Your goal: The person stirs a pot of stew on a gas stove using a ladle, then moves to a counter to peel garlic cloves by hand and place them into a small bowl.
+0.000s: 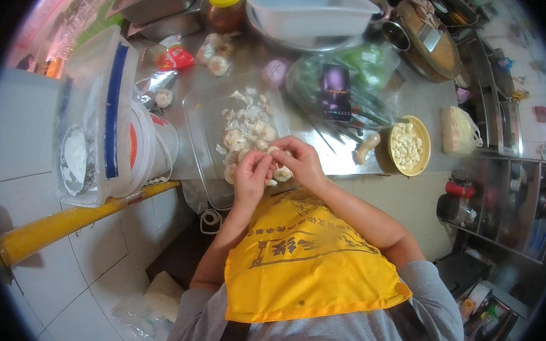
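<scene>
My left hand (250, 179) and my right hand (305, 165) meet over the near end of a clear plastic tray (189, 122). Both sets of fingertips are pinched together on a small piece of garlic (272, 150), mostly hidden by the fingers. Whole garlic bulbs (234, 139) lie in the tray just beyond my hands, with loose papery garlic skins (247, 112) behind them. A few pale cloves (282, 173) show below my right fingers. To the right, a yellow bowl (426, 141) holds many peeled white cloves (405, 146).
A phone (336, 93) rests on a plastic bag of green vegetables (366, 65). A ginger-like root (366, 147) lies beside the bowl. Left stand a white bucket (159, 143) and a clear tub (82, 119). Behind are a white basin (310, 12) and a yellow-lidded jar (226, 11).
</scene>
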Motion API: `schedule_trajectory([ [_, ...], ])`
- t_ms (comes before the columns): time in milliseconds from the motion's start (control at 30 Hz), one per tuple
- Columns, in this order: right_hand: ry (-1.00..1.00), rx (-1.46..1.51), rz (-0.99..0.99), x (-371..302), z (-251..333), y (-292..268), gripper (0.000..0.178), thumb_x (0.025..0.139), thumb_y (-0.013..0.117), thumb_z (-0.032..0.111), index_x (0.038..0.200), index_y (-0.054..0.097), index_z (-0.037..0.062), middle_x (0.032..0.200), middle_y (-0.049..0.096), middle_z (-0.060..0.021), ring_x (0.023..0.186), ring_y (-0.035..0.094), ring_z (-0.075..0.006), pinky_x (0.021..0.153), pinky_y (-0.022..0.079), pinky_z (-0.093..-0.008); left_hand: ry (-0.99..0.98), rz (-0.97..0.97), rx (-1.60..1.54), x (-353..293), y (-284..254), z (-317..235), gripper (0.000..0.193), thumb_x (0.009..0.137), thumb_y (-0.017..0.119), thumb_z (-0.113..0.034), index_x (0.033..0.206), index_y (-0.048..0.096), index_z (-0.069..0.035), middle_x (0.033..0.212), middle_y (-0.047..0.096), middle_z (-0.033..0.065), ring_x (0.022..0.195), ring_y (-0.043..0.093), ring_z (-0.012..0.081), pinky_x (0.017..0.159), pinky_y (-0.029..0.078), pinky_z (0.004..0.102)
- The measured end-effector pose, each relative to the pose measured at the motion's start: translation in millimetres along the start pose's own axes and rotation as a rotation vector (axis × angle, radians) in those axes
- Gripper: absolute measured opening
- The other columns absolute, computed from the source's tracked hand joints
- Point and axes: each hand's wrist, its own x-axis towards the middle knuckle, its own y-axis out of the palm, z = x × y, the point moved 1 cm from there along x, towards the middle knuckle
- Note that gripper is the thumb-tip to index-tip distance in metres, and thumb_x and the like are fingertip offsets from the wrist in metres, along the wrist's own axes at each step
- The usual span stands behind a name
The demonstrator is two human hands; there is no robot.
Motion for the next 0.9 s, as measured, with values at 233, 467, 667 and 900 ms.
schedule_trajectory([
  [233,0.367,0.758,0.2,6.3,-21.4,-10.6,0.018,0.089,0.053,0.01,0.103,0.058,-0.0001,0.083,0.058,-0.0048,0.071,0.055,-0.0095,0.062,0.046,-0.0193,0.034,0.02,-0.016,-0.8,-9.4,9.6,0.009,0.091,0.051,-0.012,0.087,0.052,-0.005,0.07,0.054,-0.0002,0.056,0.044,0.0033,0.048,0.035,0.0164],
  [467,0.51,0.892,0.3,3.5,-18.9,-13.7,0.02,0.09,0.051,0.01,0.106,0.055,-0.0008,0.091,0.061,-0.0103,0.071,0.057,-0.0113,0.065,0.05,-0.0208,0.056,-0.046,0.027,4.4,-17.4,10.3,0.01,0.09,0.052,-0.013,0.087,0.053,-0.003,0.068,0.054,-0.0007,0.061,0.048,0.0038,0.052,0.038,0.0174],
  [667,0.449,0.783,0.331,0.3,-14.1,-15.0,0.023,0.092,0.049,0.014,0.109,0.053,-0.0008,0.093,0.061,-0.0116,0.073,0.059,-0.0115,0.066,0.05,-0.0208,0.09,-0.07,0.091,6.4,-17.7,11.0,0.008,0.09,0.051,-0.011,0.087,0.053,-0.004,0.066,0.053,-0.0007,0.058,0.047,0.0038,0.05,0.036,0.0172],
  [900,0.34,0.672,0.222,-18.5,-7.9,-69.4,0.024,0.092,0.049,0.017,0.108,0.053,-0.0003,0.085,0.062,-0.0092,0.061,0.049,-0.0076,0.054,0.041,-0.0169,-0.046,-0.231,0.019,17.3,-35.8,14.3,0.012,0.09,0.049,-0.016,0.081,0.052,-0.008,0.068,0.052,-0.0017,0.051,0.042,0.0038,0.044,0.032,0.0164],
])
